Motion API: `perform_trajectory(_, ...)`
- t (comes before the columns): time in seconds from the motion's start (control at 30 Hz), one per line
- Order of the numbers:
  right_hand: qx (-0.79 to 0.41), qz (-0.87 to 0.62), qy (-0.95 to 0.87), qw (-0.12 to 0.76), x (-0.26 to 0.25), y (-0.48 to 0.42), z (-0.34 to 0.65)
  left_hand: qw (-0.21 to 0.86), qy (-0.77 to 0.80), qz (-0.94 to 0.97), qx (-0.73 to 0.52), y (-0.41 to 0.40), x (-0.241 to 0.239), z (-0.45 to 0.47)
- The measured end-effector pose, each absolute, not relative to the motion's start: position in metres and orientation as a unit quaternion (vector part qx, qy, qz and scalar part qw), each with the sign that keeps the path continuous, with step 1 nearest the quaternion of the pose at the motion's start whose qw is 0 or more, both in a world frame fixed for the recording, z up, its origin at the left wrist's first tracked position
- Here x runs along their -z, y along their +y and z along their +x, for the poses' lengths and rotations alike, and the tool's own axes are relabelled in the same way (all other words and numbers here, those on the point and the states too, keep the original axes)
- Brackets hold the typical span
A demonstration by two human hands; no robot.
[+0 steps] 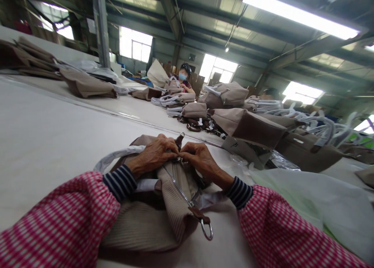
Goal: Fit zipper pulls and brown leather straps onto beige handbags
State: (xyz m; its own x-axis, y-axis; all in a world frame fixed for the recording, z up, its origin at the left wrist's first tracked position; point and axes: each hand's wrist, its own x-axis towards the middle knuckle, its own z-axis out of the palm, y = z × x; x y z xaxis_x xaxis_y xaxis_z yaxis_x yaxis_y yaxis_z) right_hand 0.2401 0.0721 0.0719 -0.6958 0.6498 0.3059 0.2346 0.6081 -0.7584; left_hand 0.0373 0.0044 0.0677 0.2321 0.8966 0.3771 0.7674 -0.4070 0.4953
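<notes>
A beige ribbed handbag (pixel 163 217) with brown trim lies on the white table (pixel 43 143) just in front of me. My left hand (pixel 153 155) and my right hand (pixel 198 158) are both closed on its far top edge, fingertips pinched together at the zipper (pixel 177 188) by a brown tab. The zipper runs back toward me to a brown strap end with a metal ring (pixel 206 228). A plastic-wrapped handle (pixel 117 157) curves out to the left of my left hand.
Piles of similar beige and brown bags (pixel 248 125) with wrapped handles crowd the table's right and far side. More flat bags (pixel 84 84) lie far left. A person (pixel 184 80) works at the far end. Pale green cloth (pixel 315 205) covers the right.
</notes>
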Motion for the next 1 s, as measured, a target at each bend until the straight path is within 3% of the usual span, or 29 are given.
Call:
perform_trajectory(0.1,-0.306,-0.286,-0.883,0.211,-0.084,0.072,0.253,0.107,0.541,0.772,-0.316,0.004,-0.069,0.039)
perform_trajectory(0.3,-0.039,-0.314,-0.944,0.091,-0.111,0.061,0.286,0.140,0.554,0.743,-0.347,0.006,-0.069,0.039)
perform_trajectory(0.43,0.045,-0.334,-0.936,0.099,-0.109,0.069,0.304,0.179,0.531,0.744,-0.364,0.009,-0.069,0.037)
perform_trajectory(0.57,0.055,-0.356,-0.914,0.184,-0.105,0.077,0.298,0.199,0.526,0.737,-0.375,0.009,-0.070,0.037)
perform_trajectory(0.67,-0.023,-0.369,-0.887,0.278,-0.110,0.078,0.277,0.203,0.525,0.733,-0.382,0.008,-0.072,0.039)
perform_trajectory(0.8,-0.274,-0.343,-0.817,0.374,-0.111,0.080,0.243,0.211,0.520,0.730,-0.389,0.005,-0.075,0.041)
perform_trajectory(0.9,-0.465,-0.302,-0.742,0.378,-0.105,0.083,0.224,0.227,0.512,0.726,-0.399,0.005,-0.076,0.042)
perform_trajectory(1.0,-0.555,-0.269,-0.695,0.370,-0.098,0.085,0.219,0.252,0.501,0.711,-0.424,0.006,-0.075,0.042)
